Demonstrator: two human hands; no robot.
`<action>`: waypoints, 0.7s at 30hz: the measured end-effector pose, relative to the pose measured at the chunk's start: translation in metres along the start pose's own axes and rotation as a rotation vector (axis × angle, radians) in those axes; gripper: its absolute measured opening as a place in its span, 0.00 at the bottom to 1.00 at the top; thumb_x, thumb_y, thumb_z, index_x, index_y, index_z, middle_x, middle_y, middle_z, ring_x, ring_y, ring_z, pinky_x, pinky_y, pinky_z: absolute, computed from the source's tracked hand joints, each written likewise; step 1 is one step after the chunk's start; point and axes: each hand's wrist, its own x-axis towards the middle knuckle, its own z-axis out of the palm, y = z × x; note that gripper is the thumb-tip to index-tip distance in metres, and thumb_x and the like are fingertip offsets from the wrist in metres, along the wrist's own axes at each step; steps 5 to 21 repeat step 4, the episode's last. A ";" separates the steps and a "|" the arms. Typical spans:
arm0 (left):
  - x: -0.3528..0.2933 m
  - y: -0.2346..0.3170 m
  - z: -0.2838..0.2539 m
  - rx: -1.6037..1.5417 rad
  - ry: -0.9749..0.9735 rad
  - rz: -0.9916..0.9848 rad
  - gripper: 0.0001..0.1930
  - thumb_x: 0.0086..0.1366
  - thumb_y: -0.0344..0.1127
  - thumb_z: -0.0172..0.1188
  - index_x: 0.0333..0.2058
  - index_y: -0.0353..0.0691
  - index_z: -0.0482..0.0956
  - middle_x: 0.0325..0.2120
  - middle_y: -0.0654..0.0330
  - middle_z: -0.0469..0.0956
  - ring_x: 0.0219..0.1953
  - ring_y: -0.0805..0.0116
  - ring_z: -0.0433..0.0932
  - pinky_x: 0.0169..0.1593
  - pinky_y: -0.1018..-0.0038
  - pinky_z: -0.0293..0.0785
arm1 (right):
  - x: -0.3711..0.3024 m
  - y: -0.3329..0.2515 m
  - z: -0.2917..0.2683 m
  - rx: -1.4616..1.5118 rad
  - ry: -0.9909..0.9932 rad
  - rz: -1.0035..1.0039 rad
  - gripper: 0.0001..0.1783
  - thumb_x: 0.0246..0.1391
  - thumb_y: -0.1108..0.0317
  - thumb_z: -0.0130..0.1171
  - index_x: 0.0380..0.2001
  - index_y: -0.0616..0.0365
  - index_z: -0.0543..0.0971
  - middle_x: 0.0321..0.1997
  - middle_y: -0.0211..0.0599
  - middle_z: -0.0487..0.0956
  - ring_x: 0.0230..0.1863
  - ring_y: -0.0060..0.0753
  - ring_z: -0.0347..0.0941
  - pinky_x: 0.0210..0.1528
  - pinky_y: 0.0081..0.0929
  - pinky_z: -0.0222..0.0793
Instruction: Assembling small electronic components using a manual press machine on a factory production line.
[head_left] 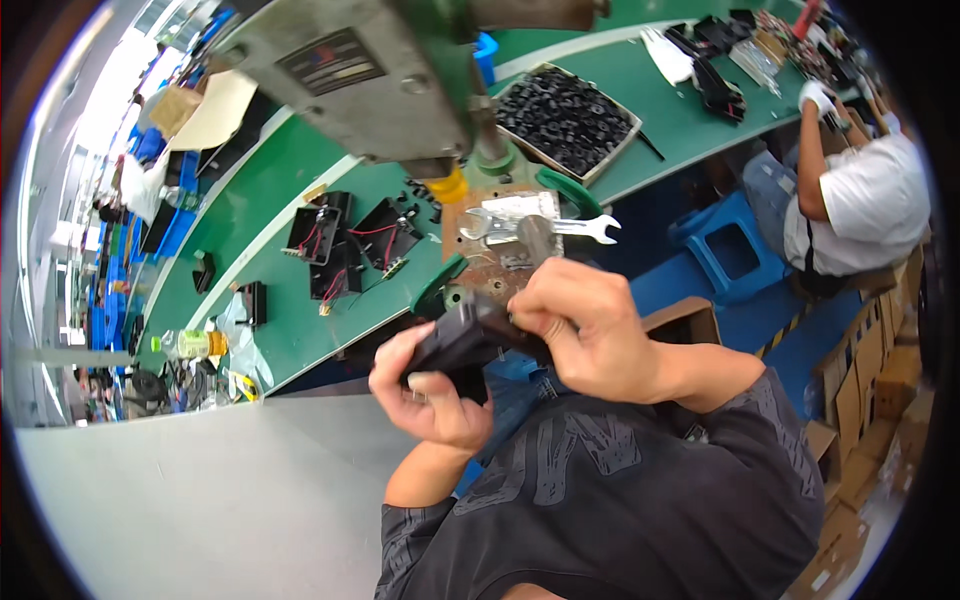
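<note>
My left hand (432, 398) is closed around a black plastic housing (452, 338), held tilted in front of my chest. The fingers of my right hand (590, 325) are pinched together against the housing's right end; whatever lies between them is hidden. Just beyond the hands stands a bench press (360, 80) with a yellow tip (448, 186) above its worn base plate. An open-ended wrench (585, 228) lies across that plate. Left of the plate, several open black housings (325, 240) with red wires rest on the green bench.
A tray (612, 152) full of small black parts sits behind the press. A drink bottle (190, 344) lies on the bench at left. To the right are a blue stool (735, 250), a seated co-worker (860, 200) and cardboard boxes (860, 370). A grey panel (220, 490) borders my left side.
</note>
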 end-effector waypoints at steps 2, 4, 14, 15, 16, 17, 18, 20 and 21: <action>0.007 0.003 0.008 -0.256 0.149 -0.273 0.20 0.79 0.46 0.47 0.55 0.34 0.68 0.50 0.52 0.75 0.51 0.62 0.76 0.59 0.64 0.72 | 0.010 -0.002 0.000 0.014 -0.026 0.059 0.08 0.58 0.70 0.66 0.39 0.60 0.80 0.38 0.44 0.80 0.36 0.43 0.79 0.38 0.33 0.74; 0.008 0.001 0.009 -0.254 0.262 -0.346 0.22 0.76 0.46 0.52 0.58 0.33 0.67 0.53 0.51 0.74 0.55 0.61 0.75 0.64 0.63 0.68 | 0.005 -0.006 0.002 0.000 -0.184 0.067 0.37 0.54 0.57 0.72 0.65 0.50 0.68 0.50 0.49 0.80 0.49 0.48 0.80 0.47 0.32 0.75; 0.008 0.001 0.009 -0.254 0.262 -0.346 0.22 0.76 0.46 0.52 0.58 0.33 0.67 0.53 0.51 0.74 0.55 0.61 0.75 0.64 0.63 0.68 | 0.005 -0.006 0.002 0.000 -0.184 0.067 0.37 0.54 0.57 0.72 0.65 0.50 0.68 0.50 0.49 0.80 0.49 0.48 0.80 0.47 0.32 0.75; 0.008 0.001 0.009 -0.254 0.262 -0.346 0.22 0.76 0.46 0.52 0.58 0.33 0.67 0.53 0.51 0.74 0.55 0.61 0.75 0.64 0.63 0.68 | 0.005 -0.006 0.002 0.000 -0.184 0.067 0.37 0.54 0.57 0.72 0.65 0.50 0.68 0.50 0.49 0.80 0.49 0.48 0.80 0.47 0.32 0.75; 0.008 0.001 0.009 -0.254 0.262 -0.346 0.22 0.76 0.46 0.52 0.58 0.33 0.67 0.53 0.51 0.74 0.55 0.61 0.75 0.64 0.63 0.68 | 0.005 -0.006 0.002 0.000 -0.184 0.067 0.37 0.54 0.57 0.72 0.65 0.50 0.68 0.50 0.49 0.80 0.49 0.48 0.80 0.47 0.32 0.75; 0.008 0.001 0.009 -0.254 0.262 -0.346 0.22 0.76 0.46 0.52 0.58 0.33 0.67 0.53 0.51 0.74 0.55 0.61 0.75 0.64 0.63 0.68 | 0.005 -0.006 0.002 0.000 -0.184 0.067 0.37 0.54 0.57 0.72 0.65 0.50 0.68 0.50 0.49 0.80 0.49 0.48 0.80 0.47 0.32 0.75; 0.008 0.001 0.009 -0.254 0.262 -0.346 0.22 0.76 0.46 0.52 0.58 0.33 0.67 0.53 0.51 0.74 0.55 0.61 0.75 0.64 0.63 0.68 | 0.005 -0.006 0.002 0.000 -0.184 0.067 0.37 0.54 0.57 0.72 0.65 0.50 0.68 0.50 0.49 0.80 0.49 0.48 0.80 0.47 0.32 0.75; 0.008 0.001 0.009 -0.254 0.262 -0.346 0.22 0.76 0.46 0.52 0.58 0.33 0.67 0.53 0.51 0.74 0.55 0.61 0.75 0.64 0.63 0.68 | 0.005 -0.006 0.002 0.000 -0.184 0.067 0.37 0.54 0.57 0.72 0.65 0.50 0.68 0.50 0.49 0.80 0.49 0.48 0.80 0.47 0.32 0.75; 0.008 0.001 0.009 -0.254 0.262 -0.346 0.22 0.76 0.46 0.52 0.58 0.33 0.67 0.53 0.51 0.74 0.55 0.61 0.75 0.64 0.63 0.68 | 0.005 -0.006 0.002 0.000 -0.184 0.067 0.37 0.54 0.57 0.72 0.65 0.50 0.68 0.50 0.49 0.80 0.49 0.48 0.80 0.47 0.32 0.75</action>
